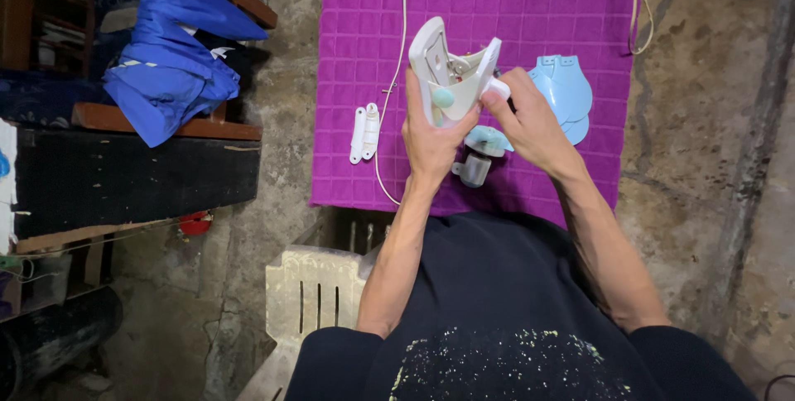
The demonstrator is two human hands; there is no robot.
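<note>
**White Plastic Housing Held in Both Hands Above the Purple Mat**

The left hand (431, 132) grips the white plastic housing (451, 70) from below and from the left side, fingers closed around its lower edge. The thumb lies on the front face, just beside a pale green knob (444, 97). The housing is raised above the purple quilted mat (530, 4) and tilted, with its open interior turned toward the camera; metal parts are visible inside.

The right hand (530, 124) is closed on the right end of the same housing, its thumb and forefinger pinched on a short white stub that projects from it.

A white cord (401, 28) runs from the top of the mat down past the left side of the housing.

Items lying on the mat:
- A small white hinged bracket (364, 132), left of the left hand, beside the cord.
- A small motor with a pale green cap (480, 157), below and between the hands.
- Light blue plastic blades (567, 95), just right of the right hand.

The mat lies on a cracked concrete floor (704, 120). A white plastic chair (310, 289) is near the person. A blue cloth (170, 53) lies on dark wooden furniture at the left.
</note>
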